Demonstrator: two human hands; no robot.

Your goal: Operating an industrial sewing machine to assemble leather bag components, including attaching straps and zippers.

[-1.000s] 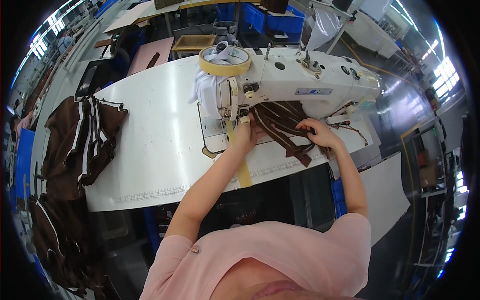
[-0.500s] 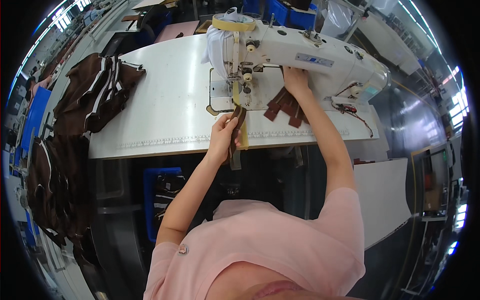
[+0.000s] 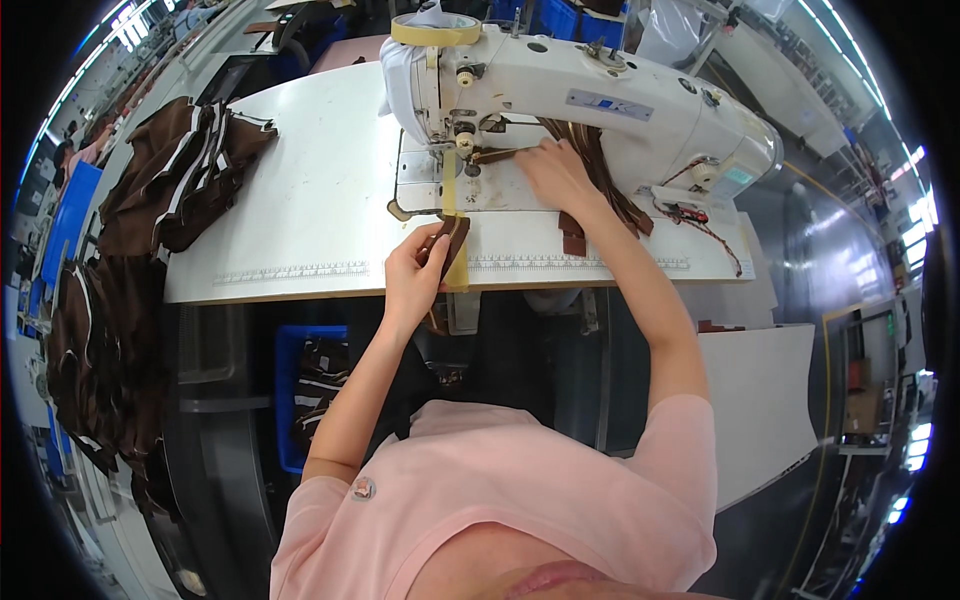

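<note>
My left hand (image 3: 408, 278) is closed at the table's front edge, pinching a folded brown fabric strip (image 3: 454, 240). A yellow tape (image 3: 449, 190) runs down from the needle area of the white sewing machine (image 3: 540, 75) and passes beside that strip. To the right of the needle, my right hand (image 3: 560, 178) pinches the end of a narrow brown strip (image 3: 497, 156), whose other end lies near the presser foot. A bundle of brown strips (image 3: 600, 175) lies under the machine's arm, partly behind my right hand and forearm.
Dark brown garment pieces with white edges (image 3: 170, 190) lie on the table's left and hang over its side. A roll of yellow tape (image 3: 436, 32) sits atop the machine. Below the table stands a blue bin (image 3: 287, 400) with brown pieces. A cord (image 3: 715, 228) lies at right.
My right hand has left the bundle under the arm and moved left toward the needle, now with one strip. The left hand still grips its strip. The whole view has shifted slightly.
</note>
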